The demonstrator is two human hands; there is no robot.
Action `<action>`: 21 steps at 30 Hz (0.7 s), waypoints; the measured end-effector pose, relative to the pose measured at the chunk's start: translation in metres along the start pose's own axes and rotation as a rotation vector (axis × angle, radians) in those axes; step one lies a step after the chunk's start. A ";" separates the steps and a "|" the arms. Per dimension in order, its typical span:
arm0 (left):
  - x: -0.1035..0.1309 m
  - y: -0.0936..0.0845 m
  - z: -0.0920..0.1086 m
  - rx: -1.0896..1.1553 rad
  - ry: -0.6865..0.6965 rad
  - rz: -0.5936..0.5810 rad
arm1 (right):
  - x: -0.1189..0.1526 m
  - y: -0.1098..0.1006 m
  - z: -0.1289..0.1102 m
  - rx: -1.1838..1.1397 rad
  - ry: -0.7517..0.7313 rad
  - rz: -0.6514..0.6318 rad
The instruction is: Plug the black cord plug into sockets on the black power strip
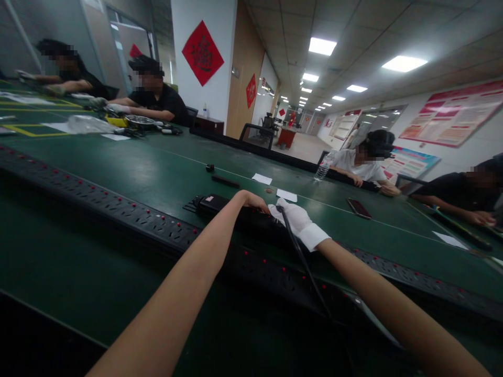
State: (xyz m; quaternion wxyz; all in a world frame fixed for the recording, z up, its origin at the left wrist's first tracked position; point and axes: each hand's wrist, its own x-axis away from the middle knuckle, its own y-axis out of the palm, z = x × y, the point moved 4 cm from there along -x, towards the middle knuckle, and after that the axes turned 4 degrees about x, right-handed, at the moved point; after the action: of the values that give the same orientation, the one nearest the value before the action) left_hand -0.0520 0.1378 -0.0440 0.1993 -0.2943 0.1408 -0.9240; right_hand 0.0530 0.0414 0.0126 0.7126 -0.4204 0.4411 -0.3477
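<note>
My left hand [254, 201], bare, rests with bent fingers on a long black device [214, 203] lying on the green table; its fingertips are partly hidden. Close to its right, my right hand [296, 220] wears a white glove and is closed on a black cable [293, 236]. From that hand the cable runs down toward the table's near edge. Small pins or wires show between the two hands, too small to make out. Black power strips [157, 222] with red buttons cross the table beneath my forearms.
White paper slips [286, 195], a black bar [225, 181], a small black block [210, 168] and a phone [358, 208] lie beyond my hands. A bottle [323, 168] stands farther back. People sit at the left and right, with a clear bag [88, 124] at left.
</note>
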 end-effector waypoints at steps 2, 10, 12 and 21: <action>0.000 0.001 0.000 -0.007 -0.012 0.017 | 0.002 0.001 -0.003 0.012 0.054 -0.023; 0.007 0.006 0.013 -0.150 0.000 0.159 | 0.017 -0.003 -0.014 0.010 0.094 0.031; 0.012 0.006 0.016 -0.214 0.030 0.217 | 0.018 -0.003 -0.014 -0.002 0.086 0.047; 0.055 0.018 0.011 -0.559 0.174 0.438 | 0.023 -0.014 -0.017 -0.015 0.037 0.127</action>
State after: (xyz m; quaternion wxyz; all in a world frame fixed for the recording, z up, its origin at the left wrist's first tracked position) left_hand -0.0816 0.0951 -0.0157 0.2917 -0.2205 0.4642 -0.8067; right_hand 0.0440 0.0105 0.0135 0.7218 -0.3906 0.4824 -0.3062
